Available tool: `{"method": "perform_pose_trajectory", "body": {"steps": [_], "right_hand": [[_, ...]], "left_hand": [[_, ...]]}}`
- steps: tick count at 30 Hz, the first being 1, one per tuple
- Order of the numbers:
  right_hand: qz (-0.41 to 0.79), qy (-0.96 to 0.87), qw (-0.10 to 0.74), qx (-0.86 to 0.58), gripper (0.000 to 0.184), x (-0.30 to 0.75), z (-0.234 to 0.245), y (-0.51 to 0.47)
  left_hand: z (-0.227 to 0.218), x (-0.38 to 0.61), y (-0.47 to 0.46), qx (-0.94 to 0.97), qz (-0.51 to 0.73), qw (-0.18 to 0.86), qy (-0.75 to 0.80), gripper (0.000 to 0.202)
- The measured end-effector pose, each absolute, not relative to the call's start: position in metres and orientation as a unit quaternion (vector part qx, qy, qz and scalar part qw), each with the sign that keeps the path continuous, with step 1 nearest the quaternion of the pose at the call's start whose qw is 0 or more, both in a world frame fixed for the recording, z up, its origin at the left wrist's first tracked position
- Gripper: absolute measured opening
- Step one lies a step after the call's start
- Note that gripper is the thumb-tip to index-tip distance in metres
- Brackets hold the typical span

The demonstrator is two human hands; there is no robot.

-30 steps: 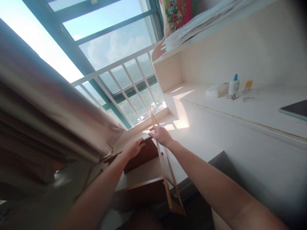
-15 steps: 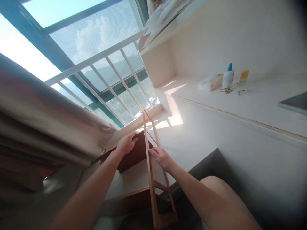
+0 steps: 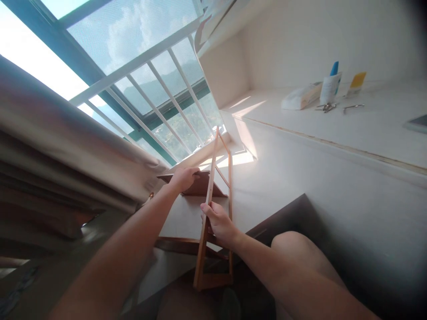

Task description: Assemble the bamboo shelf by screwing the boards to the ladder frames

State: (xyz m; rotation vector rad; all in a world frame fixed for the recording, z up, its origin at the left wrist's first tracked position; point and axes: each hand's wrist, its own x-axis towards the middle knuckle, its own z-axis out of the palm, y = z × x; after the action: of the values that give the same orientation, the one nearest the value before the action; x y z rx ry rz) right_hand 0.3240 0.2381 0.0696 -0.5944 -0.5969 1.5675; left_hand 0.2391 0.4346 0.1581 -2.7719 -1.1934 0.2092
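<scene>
A light wooden frame (image 3: 213, 178) of two long rails joined by cross pieces stands nearly upright in the middle of the view. My right hand (image 3: 218, 222) is closed around its left rail about halfway up. My left hand (image 3: 183, 178) rests with curled fingers on the top edge of a dark brown wooden panel (image 3: 203, 189) just left of the frame. A second brown panel (image 3: 173, 245) lies lower, behind the frame's foot.
A beige curtain (image 3: 66, 151) hangs at the left before a window with white bars (image 3: 156, 111). A white shelf (image 3: 333, 124) at the right carries a tissue pack (image 3: 300, 95), a glue bottle (image 3: 330, 84), keys and a tablet. My bare knee (image 3: 296, 253) is at the lower right.
My right hand has slid down the frame's rail, and the frame has swung more upright. The view has tilted down, bringing my knee in. The left hand stays on the brown panel.
</scene>
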Motion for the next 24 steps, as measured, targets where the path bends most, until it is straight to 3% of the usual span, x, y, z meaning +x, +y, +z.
{"method": "perform_pose_trajectory", "body": {"steps": [8, 17, 24], "right_hand": [[0.62, -0.27, 0.665, -0.318, 0.037, 0.283, 0.069, 0.248], [0.606, -0.421, 0.562, -0.375, 0.031, 0.26, 0.07, 0.247], [0.618, -0.436, 0.547, -0.36, 0.032, 0.259, 0.072, 0.255]], "left_hand": [[0.164, 0.249, 0.44, -0.919, 0.106, 0.058, -0.374, 0.035], [0.168, 0.25, 0.434, -0.939, 0.085, -0.039, -0.332, 0.033], [0.154, 0.252, 0.431, -0.938, 0.029, -0.114, -0.326, 0.033]]}}
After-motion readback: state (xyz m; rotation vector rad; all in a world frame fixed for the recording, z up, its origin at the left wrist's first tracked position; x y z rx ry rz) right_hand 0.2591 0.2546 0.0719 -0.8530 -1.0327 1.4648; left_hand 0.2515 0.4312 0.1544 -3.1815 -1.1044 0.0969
